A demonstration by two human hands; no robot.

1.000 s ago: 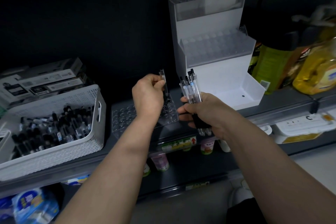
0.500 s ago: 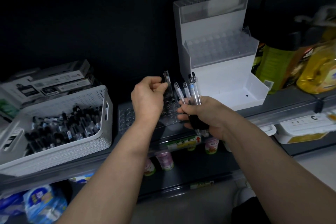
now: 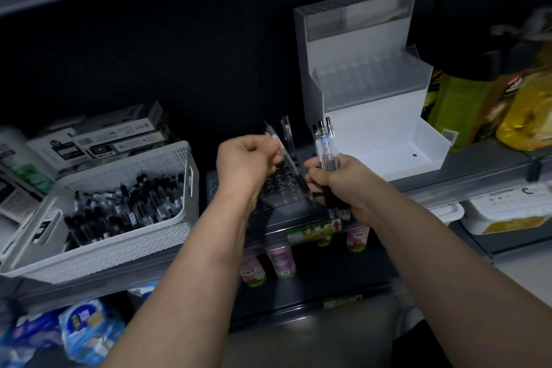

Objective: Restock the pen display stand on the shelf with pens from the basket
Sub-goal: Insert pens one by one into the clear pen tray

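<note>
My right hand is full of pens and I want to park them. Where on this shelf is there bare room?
Free: the white stand's lower tray floor, and the grey shelf strip right of it, in front of the bottles. Crowded: the basket is full of pens, and the left hand and right hand hover over the clear holed tray.

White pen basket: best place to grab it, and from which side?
Hook fingers through the handle slot in the right end wall of the white basket, coming from the right; the slot is open and faces the gap beside the clear tray.
</note>
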